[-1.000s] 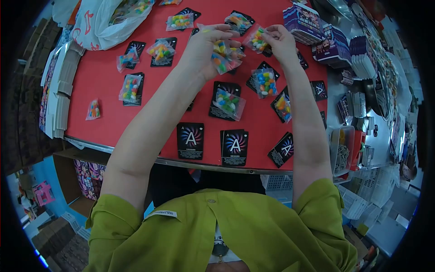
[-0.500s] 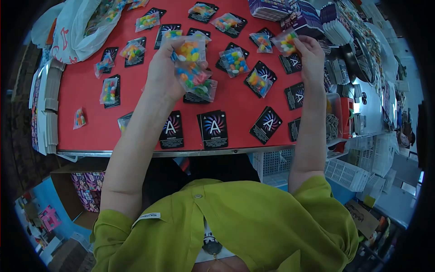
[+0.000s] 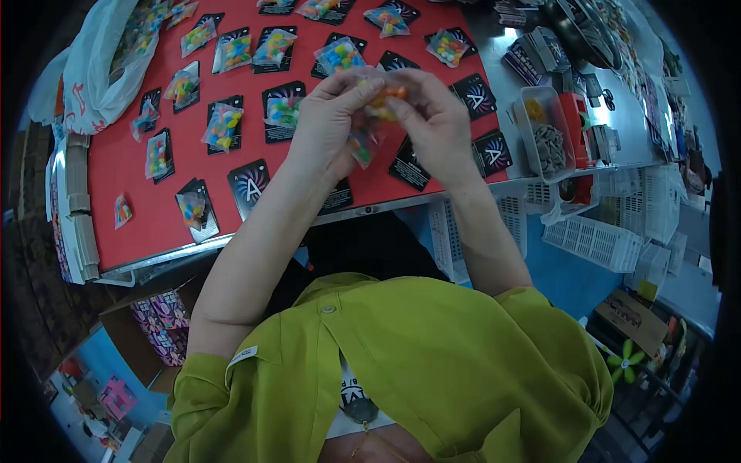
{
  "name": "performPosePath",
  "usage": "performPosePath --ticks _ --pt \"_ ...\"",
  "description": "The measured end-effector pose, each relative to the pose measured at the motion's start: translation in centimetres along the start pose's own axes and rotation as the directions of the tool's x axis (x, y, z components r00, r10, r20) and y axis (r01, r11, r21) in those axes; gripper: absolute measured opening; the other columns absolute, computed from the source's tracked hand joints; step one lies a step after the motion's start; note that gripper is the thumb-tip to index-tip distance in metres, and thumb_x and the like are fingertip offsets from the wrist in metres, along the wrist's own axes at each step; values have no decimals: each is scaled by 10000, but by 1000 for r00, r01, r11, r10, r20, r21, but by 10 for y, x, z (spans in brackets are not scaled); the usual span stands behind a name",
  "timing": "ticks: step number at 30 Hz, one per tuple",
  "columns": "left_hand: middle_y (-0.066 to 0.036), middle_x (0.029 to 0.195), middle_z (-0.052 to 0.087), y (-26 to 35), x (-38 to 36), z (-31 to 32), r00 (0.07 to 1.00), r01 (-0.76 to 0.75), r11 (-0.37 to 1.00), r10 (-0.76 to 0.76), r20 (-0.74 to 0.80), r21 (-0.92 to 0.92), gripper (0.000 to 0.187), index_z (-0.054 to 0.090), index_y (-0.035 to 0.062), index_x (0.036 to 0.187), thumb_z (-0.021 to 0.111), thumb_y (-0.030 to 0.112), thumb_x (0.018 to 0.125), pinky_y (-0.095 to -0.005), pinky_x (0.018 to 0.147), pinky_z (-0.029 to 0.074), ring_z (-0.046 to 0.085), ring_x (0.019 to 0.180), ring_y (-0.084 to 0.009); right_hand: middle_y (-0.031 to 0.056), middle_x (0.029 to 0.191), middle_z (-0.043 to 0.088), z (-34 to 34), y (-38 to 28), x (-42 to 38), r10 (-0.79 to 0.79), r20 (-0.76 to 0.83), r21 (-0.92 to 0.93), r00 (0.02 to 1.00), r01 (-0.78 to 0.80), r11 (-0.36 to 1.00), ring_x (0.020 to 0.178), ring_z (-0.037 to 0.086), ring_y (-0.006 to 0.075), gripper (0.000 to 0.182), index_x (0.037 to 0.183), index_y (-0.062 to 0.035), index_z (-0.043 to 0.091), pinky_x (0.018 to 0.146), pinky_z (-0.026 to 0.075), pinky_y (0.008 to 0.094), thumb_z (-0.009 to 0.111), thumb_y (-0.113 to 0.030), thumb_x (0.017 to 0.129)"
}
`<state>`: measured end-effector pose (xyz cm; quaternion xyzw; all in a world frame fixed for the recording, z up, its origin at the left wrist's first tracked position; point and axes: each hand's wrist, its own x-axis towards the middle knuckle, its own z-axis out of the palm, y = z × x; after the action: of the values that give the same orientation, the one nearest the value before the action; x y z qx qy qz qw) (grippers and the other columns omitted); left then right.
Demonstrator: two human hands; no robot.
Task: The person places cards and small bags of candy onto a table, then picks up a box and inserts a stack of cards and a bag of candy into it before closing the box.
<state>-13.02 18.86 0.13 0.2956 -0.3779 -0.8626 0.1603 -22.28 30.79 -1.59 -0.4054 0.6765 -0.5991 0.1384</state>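
Observation:
My left hand [image 3: 333,116] and my right hand [image 3: 440,127] meet over the near middle of the red tabletop, thumbs and fingers closed. Pinched between them is a clear packet of colourful candies [image 3: 386,102], orange and yellow pieces showing. A further packet [image 3: 363,147] hangs below my left fingers, partly covered. Around the hands lie black cards with a large letter A, such as one card [image 3: 248,190] left of my left wrist and a card stack [image 3: 492,152] beside my right wrist. Other stacks carry candy packets, including one packet [image 3: 282,112] left of my left hand.
A white plastic bag [image 3: 96,85] full of packets stands at the far left. White stacked cards [image 3: 79,208] line the left edge. At right are a clear tub [image 3: 546,143], a red box [image 3: 573,127] and dark card bundles [image 3: 536,55]. A lone packet [image 3: 122,211] lies near left.
My right hand has moved left and nearer to me, from holding a packet out at the right to meeting my left hand. The view has shifted over the table.

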Motion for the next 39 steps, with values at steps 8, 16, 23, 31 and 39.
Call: performPosePath --ticks 8,16,23,31,39 --pt "-162 1187 548 -18 -12 11 991 38 983 -13 135 -179 370 524 -33 1104 481 -127 748 -358 876 520 547 1123 -264 134 1110 601 -97 57 -13 -25 -122 -937 992 -107 333 997 591 225 449 1251 -69 513 798 480 342 648 -204 845" --pt "-176 1230 537 -41 -19 31 925 -157 975 201 321 -159 358 539 -13 1112 481 -119 775 -364 1002 438 464 1242 -296 101 1103 599 -35 -16 -59 305 44 255 951 -306 917 1017 572 136 343 1206 0 526 867 469 277 598 -104 887" --pt "-138 1104 605 -7 -12 7 869 -379 913 408 280 -154 223 586 12 1047 483 -58 862 -364 904 497 597 1050 -230 83 1006 635 -102 8 -71 316 -248 13 916 -323 946 921 618 152 268 1138 -11 586 821 500 290 597 -45 872" --pt "-141 1005 611 75 -7 -80 807 -589 801 590 -18 -106 262 530 -9 1066 483 -99 824 -338 775 546 643 902 -227 105 1101 595 -72 8 -70 -186 -31 -897 982 54 438 1035 551 263 181 992 -19 651 923 368 392 640 -91 827" --pt "-138 890 660 243 106 -239 397 -292 22 912 101 956 230 630 -21 970 544 5 759 -307 770 490 628 829 -221 120 984 632 -65 18 -36 -354 70 -861 932 236 451 911 594 274 146 932 -3 648 832 430 373 657 -26 788"
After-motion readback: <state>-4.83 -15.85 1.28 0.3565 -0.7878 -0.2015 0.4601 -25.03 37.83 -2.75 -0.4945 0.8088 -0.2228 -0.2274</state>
